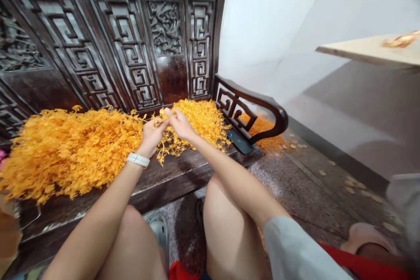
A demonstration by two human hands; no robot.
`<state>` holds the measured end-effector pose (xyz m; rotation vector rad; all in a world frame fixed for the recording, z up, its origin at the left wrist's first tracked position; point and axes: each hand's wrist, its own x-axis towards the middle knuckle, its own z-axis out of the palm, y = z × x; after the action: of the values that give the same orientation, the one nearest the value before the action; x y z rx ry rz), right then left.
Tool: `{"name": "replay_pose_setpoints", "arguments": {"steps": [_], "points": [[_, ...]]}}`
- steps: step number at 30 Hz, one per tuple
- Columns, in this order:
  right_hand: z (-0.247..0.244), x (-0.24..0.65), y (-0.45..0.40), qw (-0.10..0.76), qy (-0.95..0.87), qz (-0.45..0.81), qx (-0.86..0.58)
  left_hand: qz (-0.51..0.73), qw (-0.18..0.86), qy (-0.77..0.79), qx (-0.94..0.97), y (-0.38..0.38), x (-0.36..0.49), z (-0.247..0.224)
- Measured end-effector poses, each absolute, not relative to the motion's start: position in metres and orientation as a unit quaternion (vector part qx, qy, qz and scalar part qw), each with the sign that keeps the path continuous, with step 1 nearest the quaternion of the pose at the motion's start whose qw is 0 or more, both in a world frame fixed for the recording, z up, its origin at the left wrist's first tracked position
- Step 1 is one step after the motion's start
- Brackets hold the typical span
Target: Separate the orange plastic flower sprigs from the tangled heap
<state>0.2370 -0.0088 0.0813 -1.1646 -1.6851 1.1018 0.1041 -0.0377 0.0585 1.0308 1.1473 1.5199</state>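
Left hand (152,135): pinching yellow sprig (162,113)
Right hand (180,124): at sprig; cannot tell finger grip
Flowers (75,153): heaped left on bench (183,165)

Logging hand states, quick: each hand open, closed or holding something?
Left hand: closed, apparently pinching a yellow sprig.
Right hand: fingers bent in beside the left's; grip cannot be told.
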Motion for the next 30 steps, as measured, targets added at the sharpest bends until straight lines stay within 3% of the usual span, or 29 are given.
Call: {"name": "replay_pose_setpoints", "arguments": {"steps": [3, 5, 15, 21, 30], "points": [[0.077, 0.241, -0.009, 0.434, -0.718, 0.295, -0.458, 0.587, 0.512, 0.429, 0.458, -0.042, 0.107, 0.058], [0.074, 0.244, -0.006, 0.445, -0.731, 0.281, -0.434, 0.575, 0.539, 0.411, 0.458, -0.044, 0.11, 0.059], [0.081, 0.235, -0.006, 0.487, -0.583, 0.523, -0.386, 0.613, 0.602, 0.341, 0.38, -0.052, 0.124, 0.075], [0.087, 0.225, -0.011, 0.496, -0.506, 0.6, -0.371, 0.583, 0.682, 0.307, 0.316, -0.055, 0.128, 0.083], [0.116, 0.25, -0.014, 0.486, -0.407, 0.721, -0.281, 0.612, 0.703, 0.205, 0.297, -0.065, 0.116, 0.1]]}}
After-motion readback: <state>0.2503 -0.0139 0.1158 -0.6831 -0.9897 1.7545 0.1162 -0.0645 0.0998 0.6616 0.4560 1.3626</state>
